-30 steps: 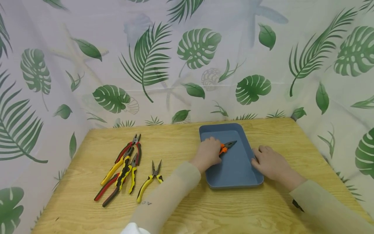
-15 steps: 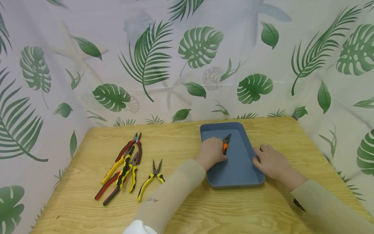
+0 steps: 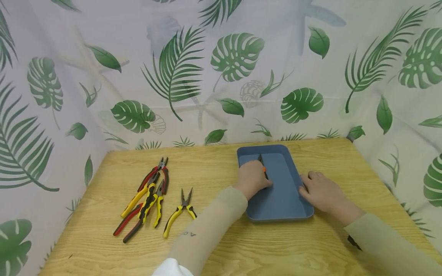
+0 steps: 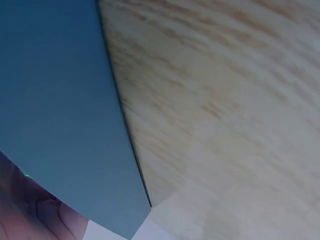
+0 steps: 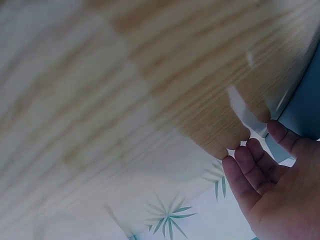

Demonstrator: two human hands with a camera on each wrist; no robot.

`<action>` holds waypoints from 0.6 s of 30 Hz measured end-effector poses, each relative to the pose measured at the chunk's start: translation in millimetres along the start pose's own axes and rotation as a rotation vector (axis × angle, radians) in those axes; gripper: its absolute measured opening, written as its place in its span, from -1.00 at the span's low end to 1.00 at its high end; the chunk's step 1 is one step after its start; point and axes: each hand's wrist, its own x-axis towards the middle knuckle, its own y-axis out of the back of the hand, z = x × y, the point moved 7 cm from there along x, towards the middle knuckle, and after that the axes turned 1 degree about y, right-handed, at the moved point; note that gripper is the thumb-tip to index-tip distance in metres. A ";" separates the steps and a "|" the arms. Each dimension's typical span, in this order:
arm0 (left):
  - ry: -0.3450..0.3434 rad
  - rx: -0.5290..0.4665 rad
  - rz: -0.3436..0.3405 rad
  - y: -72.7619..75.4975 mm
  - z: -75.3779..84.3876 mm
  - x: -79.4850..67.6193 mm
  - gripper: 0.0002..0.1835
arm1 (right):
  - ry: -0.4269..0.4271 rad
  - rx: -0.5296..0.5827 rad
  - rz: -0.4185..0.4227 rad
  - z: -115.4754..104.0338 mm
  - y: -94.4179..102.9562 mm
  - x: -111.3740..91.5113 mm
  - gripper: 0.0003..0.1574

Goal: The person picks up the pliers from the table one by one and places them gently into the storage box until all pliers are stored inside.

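In the head view my left hand (image 3: 252, 177) is inside the blue-grey tray (image 3: 279, 207), gripping pliers (image 3: 264, 171) with orange and black handles. Their dark jaws point toward the tray's far side, and most of the handles lie hidden under the hand. The left wrist view shows the tray's outer wall (image 4: 60, 100), with a bit of the left hand (image 4: 35, 215) behind it. My right hand (image 3: 319, 191) rests at the tray's right side. In the right wrist view its fingers are relaxed on the table, and the thumb (image 5: 282, 136) touches the tray wall.
On the left of the wooden table (image 3: 214, 161) lie red-and-black pliers (image 3: 141, 199), overlapped by yellow-and-black pliers (image 3: 149, 199). Separate yellow-handled long-nose pliers (image 3: 181, 211) lie spread closer to the left forearm. A leaf-print cloth (image 3: 193, 76) hangs behind and at both sides.
The left hand has turned the orange-handled pliers, so their jaws swung from pointing right to pointing toward the far side. The right hand stays at the tray's edge.
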 end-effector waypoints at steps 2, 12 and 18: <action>0.018 -0.009 0.002 -1.1 -0.4 0.0 -0.41 | 0.001 -0.004 0.002 0.6 -1.1 0.2 -0.71; 0.037 0.072 -0.059 -9.3 -3.7 2.3 -0.36 | -0.002 -0.010 0.008 2.8 -5.1 0.5 -0.71; 0.020 0.054 -0.115 -9.4 -5.8 4.6 -0.36 | -0.002 -0.004 0.021 2.9 -5.1 0.4 -0.74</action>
